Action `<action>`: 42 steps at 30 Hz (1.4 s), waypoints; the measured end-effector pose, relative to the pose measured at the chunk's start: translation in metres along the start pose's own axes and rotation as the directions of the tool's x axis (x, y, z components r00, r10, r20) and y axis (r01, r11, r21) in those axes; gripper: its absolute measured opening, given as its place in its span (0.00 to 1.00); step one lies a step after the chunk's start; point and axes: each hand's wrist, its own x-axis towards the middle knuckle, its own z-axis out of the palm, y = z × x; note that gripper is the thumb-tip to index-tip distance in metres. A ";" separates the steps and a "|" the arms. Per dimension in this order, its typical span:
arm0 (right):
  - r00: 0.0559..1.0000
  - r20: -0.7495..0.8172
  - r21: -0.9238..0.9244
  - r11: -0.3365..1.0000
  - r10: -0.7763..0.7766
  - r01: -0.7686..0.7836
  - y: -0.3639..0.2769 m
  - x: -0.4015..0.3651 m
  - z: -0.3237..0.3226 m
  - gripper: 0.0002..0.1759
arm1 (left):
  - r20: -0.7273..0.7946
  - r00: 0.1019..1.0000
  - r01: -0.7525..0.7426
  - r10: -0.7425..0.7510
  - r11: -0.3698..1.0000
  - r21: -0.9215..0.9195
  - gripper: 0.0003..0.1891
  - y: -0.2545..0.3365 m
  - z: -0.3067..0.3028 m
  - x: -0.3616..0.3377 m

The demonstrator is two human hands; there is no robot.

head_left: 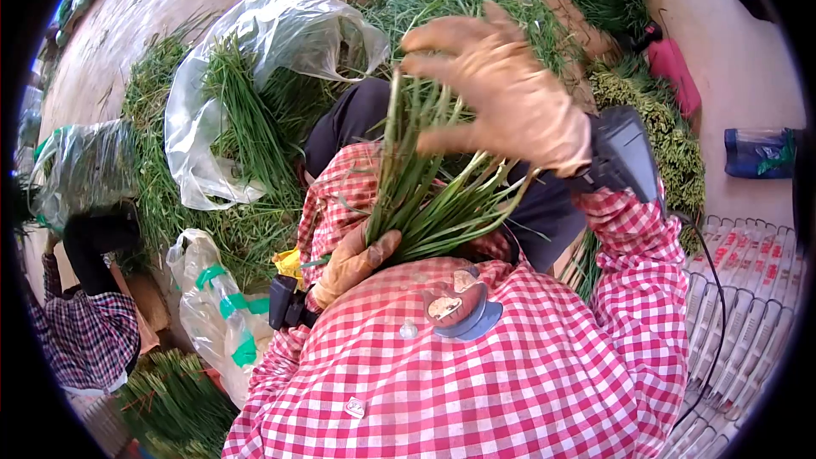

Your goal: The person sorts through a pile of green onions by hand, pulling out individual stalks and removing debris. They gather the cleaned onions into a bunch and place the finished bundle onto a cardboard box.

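Note:
My left hand (357, 263), in a tan glove, is closed around the lower end of a bunch of long green chives (416, 195) held against my chest. The pale ends of the bunch fan out upward. Above it is my right hand (501, 93), also gloved, with its fingers spread apart and slightly blurred; I see nothing in its grasp. To the left, a clear plastic bag (191, 144) lies open with more long green stalks (246, 119) in it.
Loose greens (161, 178) cover the floor around my knees. Taped plastic (217, 297) lies at the left, near another person in a checked shirt (93, 336). On the right are a pink container (674, 76), a blue roll (759, 153) and a white slatted crate (739, 323).

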 end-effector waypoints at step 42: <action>0.725 0.684 0.722 0.224 -0.086 -0.655 0.014 0.024 0.034 0.28 | -0.060 0.998 -0.026 0.025 1.000 -0.007 0.25 -0.035 -0.020 -0.012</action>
